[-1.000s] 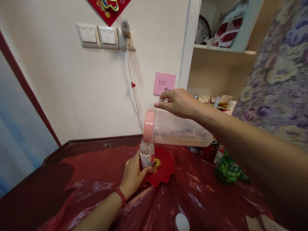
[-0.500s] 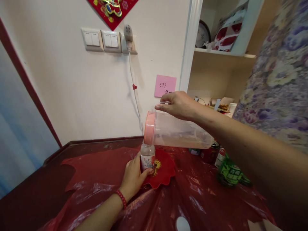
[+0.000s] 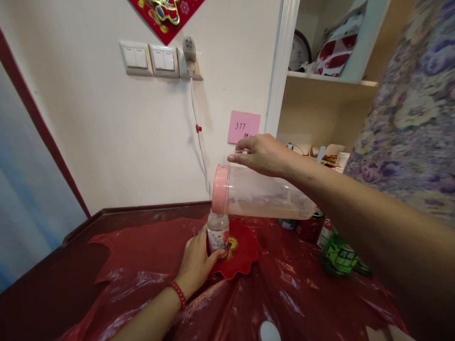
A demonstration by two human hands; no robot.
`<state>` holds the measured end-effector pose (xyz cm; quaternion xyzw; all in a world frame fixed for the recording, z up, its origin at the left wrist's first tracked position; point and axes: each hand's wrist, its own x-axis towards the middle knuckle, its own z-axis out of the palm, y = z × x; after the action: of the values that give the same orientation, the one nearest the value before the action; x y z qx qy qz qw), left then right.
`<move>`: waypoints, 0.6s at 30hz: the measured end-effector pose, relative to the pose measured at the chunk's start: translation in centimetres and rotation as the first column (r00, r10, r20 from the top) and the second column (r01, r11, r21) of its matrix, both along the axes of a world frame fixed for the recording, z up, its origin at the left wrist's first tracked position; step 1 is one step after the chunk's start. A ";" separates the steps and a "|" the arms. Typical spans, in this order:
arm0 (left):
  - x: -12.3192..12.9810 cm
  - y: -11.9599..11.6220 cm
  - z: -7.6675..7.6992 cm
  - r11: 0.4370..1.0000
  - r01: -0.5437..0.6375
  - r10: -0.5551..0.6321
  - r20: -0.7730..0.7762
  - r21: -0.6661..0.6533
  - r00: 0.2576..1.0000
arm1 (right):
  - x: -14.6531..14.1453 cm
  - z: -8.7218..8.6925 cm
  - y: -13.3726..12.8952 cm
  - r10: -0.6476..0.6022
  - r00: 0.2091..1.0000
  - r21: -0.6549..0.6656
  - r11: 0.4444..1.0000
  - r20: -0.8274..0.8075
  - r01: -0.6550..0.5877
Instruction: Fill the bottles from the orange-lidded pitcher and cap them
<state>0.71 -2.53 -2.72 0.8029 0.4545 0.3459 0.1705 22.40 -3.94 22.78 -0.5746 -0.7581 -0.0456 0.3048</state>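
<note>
My right hand (image 3: 261, 154) is closed on the handle of a clear plastic pitcher (image 3: 263, 194) with a pink lid (image 3: 220, 189). The pitcher is tipped almost onto its side, its lid end to the left, and some liquid lies along its lower wall. Directly under the lid's edge stands a small clear bottle (image 3: 217, 232) with a printed picture label. My left hand (image 3: 199, 258) is wrapped round the bottle from the left, thumb across its front. Bottle and hand are over a red scalloped plate (image 3: 245, 258) with a gold pattern.
Red plastic sheeting (image 3: 152, 251) covers much of the dark table. To the right are a red can (image 3: 310, 226) and a green package (image 3: 339, 258). A white round lid (image 3: 269, 330) lies at the front edge. A pink note (image 3: 244, 125) hangs on the wall behind.
Both hands keep their holds in nearly the same places. The pitcher's lid end has shifted very slightly left.
</note>
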 end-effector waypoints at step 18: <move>0.0 0.0 0.1 1.000 0.009 -0.009 0.012 -0.004 1.000 | -0.1 0.1 0.3 -0.008 1.000 0.007 1.000 0.007 0.008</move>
<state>0.68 -2.56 -2.61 0.8027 0.4505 0.3488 0.1765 22.34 -3.63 22.90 -0.5764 -0.7569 -0.0513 0.3037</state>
